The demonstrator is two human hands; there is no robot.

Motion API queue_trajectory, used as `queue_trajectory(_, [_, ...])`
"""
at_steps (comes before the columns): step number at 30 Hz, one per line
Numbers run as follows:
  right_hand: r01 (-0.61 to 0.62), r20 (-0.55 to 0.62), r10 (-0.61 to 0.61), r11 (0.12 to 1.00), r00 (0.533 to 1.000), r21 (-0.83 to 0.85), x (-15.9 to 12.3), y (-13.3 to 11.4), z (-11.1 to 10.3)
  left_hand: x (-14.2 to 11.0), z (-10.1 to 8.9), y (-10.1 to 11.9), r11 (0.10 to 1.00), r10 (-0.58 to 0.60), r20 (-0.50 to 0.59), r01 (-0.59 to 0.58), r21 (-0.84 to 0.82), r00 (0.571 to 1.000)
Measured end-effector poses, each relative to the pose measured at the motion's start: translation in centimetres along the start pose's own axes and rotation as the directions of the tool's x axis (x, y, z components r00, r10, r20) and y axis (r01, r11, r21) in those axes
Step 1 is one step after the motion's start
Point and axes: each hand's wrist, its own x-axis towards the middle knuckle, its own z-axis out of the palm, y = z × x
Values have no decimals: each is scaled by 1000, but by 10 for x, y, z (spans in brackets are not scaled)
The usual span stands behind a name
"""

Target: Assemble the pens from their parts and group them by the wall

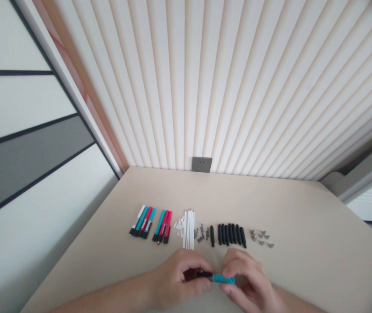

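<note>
Near the front of the table, my left hand [186, 278] pinches the black end of a short teal-and-black pen [221, 278]. The thumb and fingers of my right hand [249, 278] are closed on its teal end. The pen lies level between both hands, and its black part is partly covered by my left fingers. Just beyond my hands is a bundle of thin white refills [189, 228]. To its right stand out a single black barrel [212, 236] and a row of several more black barrels [231, 234].
Pens in teal, red and white form two groups, one further left [143, 221] and another beside it [163, 226]. Small white pieces [178, 225], dark grey pieces [200, 234] and metal clips [261, 237] lie on the beige table [107, 261]. A ribbed wall [192, 87] with a socket [201, 164] rises behind.
</note>
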Motion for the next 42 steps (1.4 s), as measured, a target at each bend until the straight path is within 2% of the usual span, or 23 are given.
queue_trajectory(5, [-15,42,15,1000,999,2,2,0,1,-5,-2,3,999,39,-172,-37,14,984])
queue_trajectory(8, [-29,22,28,995,999,93,-3,3,2,-6,-5,5,993,116,-208,-117,9,971])
queue_trajectory(11, [-122,-65,126,991,990,63,1,6,4,-5,-5,6,987,161,-103,-162,-1,982])
queue_trajectory(14, [-225,30,233,960,972,-165,21,8,10,-3,-3,6,982,187,21,-187,5,982])
queue_trajectory(17, [-173,162,254,903,954,-394,49,11,25,-2,1,2,980,192,106,-196,33,976])
queue_trajectory(21, [-66,241,237,828,941,-557,79,17,49,-2,3,-4,974,202,158,-215,73,967])
queue_trajectory(24, [-11,266,231,774,936,-633,91,21,64,-1,3,-5,969,224,158,-237,66,962])
queue_trajectory(27, [-14,241,204,789,949,-614,96,22,67,-1,4,-3,965,247,104,-255,68,963])
queue_trajectory(30, [-52,149,140,875,979,-481,91,19,55,-4,4,-1,960,262,-13,-260,109,965])
queue_trajectory(33, [-75,50,93,955,994,-287,72,15,31,-7,4,-2,959,256,-133,-235,157,957])
queue_trajectory(38, [-101,-89,88,982,992,-161,20,12,-3,-11,2,-4,964,214,-288,-154,217,934])
queue_trajectory(42, [-56,-54,51,993,997,-107,-3,13,-9,-14,-4,-4,945,217,-364,-100,312,906])
